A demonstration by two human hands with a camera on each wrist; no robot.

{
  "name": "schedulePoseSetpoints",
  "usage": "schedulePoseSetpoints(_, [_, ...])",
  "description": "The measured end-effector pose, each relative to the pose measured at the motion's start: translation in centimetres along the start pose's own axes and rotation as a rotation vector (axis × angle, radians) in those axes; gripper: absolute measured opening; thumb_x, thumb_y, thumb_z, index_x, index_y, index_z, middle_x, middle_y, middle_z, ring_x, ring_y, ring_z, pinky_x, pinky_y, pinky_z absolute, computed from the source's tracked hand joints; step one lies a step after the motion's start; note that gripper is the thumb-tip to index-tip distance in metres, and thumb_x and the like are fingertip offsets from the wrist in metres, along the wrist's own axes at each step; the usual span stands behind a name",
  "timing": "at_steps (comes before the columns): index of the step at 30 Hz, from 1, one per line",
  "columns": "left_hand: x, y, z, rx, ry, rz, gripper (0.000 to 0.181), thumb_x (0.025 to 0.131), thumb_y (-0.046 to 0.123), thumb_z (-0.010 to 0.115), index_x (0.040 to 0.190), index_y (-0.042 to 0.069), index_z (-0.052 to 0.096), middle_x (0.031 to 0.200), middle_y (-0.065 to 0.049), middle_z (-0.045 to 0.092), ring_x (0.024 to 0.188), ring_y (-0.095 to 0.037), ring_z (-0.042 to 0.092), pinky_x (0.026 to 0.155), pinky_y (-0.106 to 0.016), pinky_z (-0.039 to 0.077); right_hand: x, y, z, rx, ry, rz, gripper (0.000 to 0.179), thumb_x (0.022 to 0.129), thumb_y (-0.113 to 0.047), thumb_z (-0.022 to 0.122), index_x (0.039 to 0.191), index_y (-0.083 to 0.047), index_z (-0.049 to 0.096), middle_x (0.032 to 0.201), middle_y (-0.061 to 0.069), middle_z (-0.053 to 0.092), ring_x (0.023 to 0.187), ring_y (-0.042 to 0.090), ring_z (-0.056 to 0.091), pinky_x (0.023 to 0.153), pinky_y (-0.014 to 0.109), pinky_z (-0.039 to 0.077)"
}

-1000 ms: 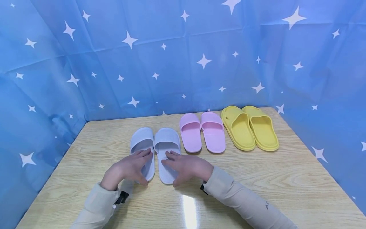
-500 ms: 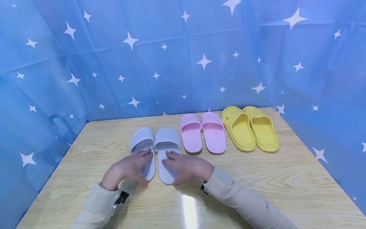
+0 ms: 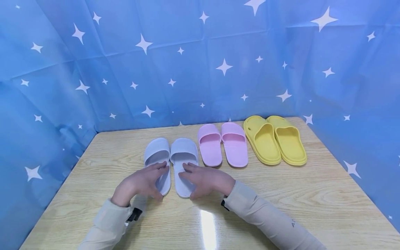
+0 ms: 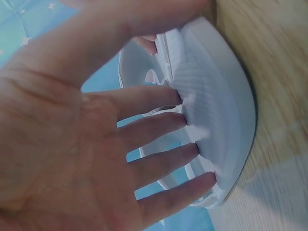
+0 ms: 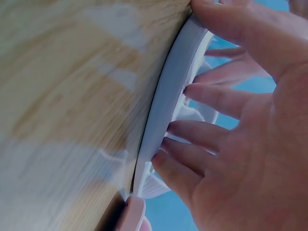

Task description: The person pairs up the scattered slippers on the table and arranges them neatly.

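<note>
Two pale grey-white slide slippers lie side by side, toes toward the back. My left hand (image 3: 142, 182) rests on the left slipper (image 3: 157, 147), its fingertips on the insole and its thumb at the heel. The left wrist view has these fingers (image 4: 156, 130) spread and nearly straight against the slipper's ribbed footbed (image 4: 219, 106). On the right slipper (image 3: 184, 146) lies my right hand (image 3: 207, 178), thumb by the heel end. Its extended fingers (image 5: 199, 132) touch the slipper's edge (image 5: 161, 96) in the right wrist view.
Right of the grey-white pair stands a pink pair of slippers (image 3: 235, 146). Farther right are yellow clogs (image 3: 265, 144), angled near the back edge. All lie on a wooden table (image 3: 297, 201), with a blue star-printed curtain (image 3: 200, 86) behind.
Both grey-white slippers have slid slightly toward the back, under my hands. The pink and yellow pairs stay put; the whole view has shifted a little.
</note>
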State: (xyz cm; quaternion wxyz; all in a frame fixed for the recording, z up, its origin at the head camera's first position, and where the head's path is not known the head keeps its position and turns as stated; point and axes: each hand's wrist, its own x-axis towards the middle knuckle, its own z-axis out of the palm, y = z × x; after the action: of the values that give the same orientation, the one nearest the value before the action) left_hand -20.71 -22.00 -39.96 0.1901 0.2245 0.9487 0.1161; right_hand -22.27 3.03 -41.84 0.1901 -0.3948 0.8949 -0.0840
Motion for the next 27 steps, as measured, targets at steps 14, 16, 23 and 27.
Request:
schedulePoseSetpoints(14, [0.3, -0.1, 0.1, -0.019, 0.026, -0.007, 0.096, 0.071, 0.02, 0.093, 0.153, 0.002, 0.048, 0.165, -0.02, 0.037, 0.152, -0.042, 0.036, 0.12, -0.057, 0.038, 0.5, 0.4, 0.1, -0.03, 0.084, 0.024, 0.067, 0.095, -0.027, 0.067, 0.158, -0.022, 0.043, 0.171, 0.012, 0.027, 0.159, 0.03, 0.026, 0.124, 0.051, 0.036])
schedulePoseSetpoints(16, [0.4, -0.2, 0.2, -0.016, 0.03, -0.016, 0.095, 0.072, 0.02, 0.093, 0.153, 0.002, 0.048, 0.164, -0.02, 0.038, 0.151, -0.042, 0.037, 0.119, -0.057, 0.039, 0.6, 0.5, 0.1, -0.041, 0.096, 0.026, 0.066, 0.095, -0.026, 0.067, 0.157, -0.022, 0.044, 0.171, 0.012, 0.029, 0.159, 0.03, 0.027, 0.123, 0.051, 0.037])
schedulePoseSetpoints(23, [1.1, -0.5, 0.4, 0.007, 0.084, -0.012, 0.09, 0.07, 0.019, 0.094, 0.148, 0.0, 0.053, 0.158, -0.023, 0.045, 0.145, -0.043, 0.045, 0.117, -0.057, 0.042, 0.7, 0.7, 0.2, -0.045, 0.092, 0.028, 0.067, 0.095, -0.027, 0.067, 0.158, -0.022, 0.043, 0.171, 0.012, 0.027, 0.159, 0.029, 0.026, 0.125, 0.05, 0.036])
schedulePoseSetpoints(27, [1.3, -0.7, 0.4, 0.018, 0.108, -0.001, 0.085, 0.07, 0.018, 0.093, 0.144, -0.001, 0.057, 0.155, -0.024, 0.049, 0.141, -0.045, 0.049, 0.116, -0.058, 0.043, 0.7, 0.4, -0.2, -0.039, 0.085, 0.056, 0.065, 0.096, -0.023, 0.064, 0.158, -0.023, 0.043, 0.171, 0.011, 0.027, 0.159, 0.029, 0.027, 0.124, 0.05, 0.036])
